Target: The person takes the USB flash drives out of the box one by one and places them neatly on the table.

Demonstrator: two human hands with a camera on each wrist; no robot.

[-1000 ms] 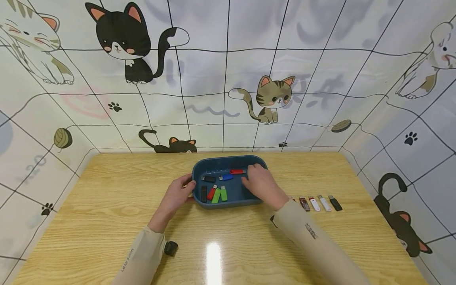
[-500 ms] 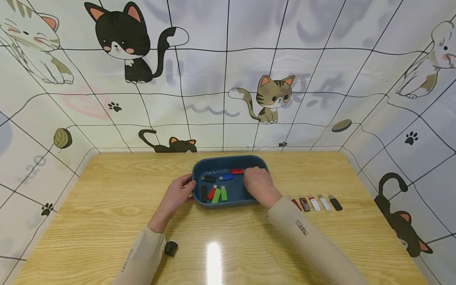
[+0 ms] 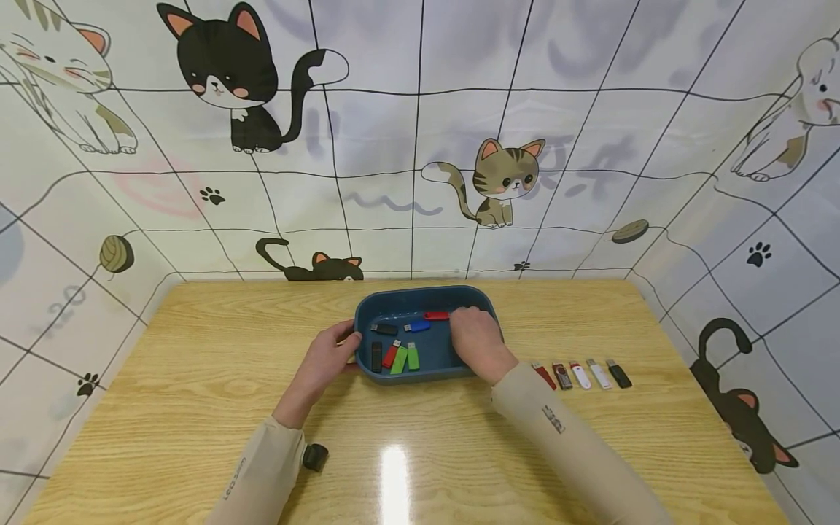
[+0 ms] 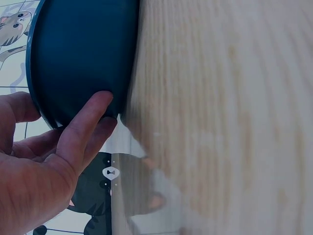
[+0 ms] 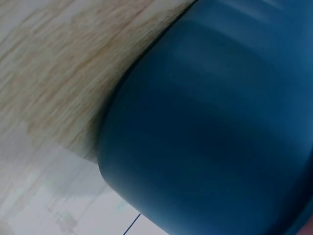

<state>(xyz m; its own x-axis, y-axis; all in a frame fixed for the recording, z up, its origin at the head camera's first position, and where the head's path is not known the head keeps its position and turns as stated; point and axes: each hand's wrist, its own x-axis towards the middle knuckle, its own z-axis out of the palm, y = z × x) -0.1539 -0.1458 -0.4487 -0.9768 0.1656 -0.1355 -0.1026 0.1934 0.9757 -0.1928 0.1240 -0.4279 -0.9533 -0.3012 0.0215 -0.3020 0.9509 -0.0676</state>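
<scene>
A dark blue tray (image 3: 433, 373) holds several USB sticks. My left hand (image 3: 328, 354) grips the tray's left end, with its thumb at the rim; in the left wrist view the fingers (image 4: 88, 122) lie against the outer wall. Over the right part of the tray, my right hand (image 3: 482, 343) reaches down inside. Its fingertips are hidden behind the back of the hand, and I cannot tell whether they pinch anything. Beside them lies a red USB stick (image 3: 436, 316), near a blue USB stick (image 3: 417, 327). The right wrist view shows mostly the tray's outer wall (image 5: 205, 122).
Left in the tray lie black USB sticks (image 3: 377, 356), a red one (image 3: 391, 353) and green ones (image 3: 413, 356). On the wooden table (image 3: 197, 408), right of the tray, several more stand in a row, including a white one (image 3: 580, 375) and a black one (image 3: 619, 373).
My right hand has shifted slightly and turned knuckles-up inside the tray, its forearm moving left and uncovering a red USB stick in the table row. My left hand and the tray stay put.
</scene>
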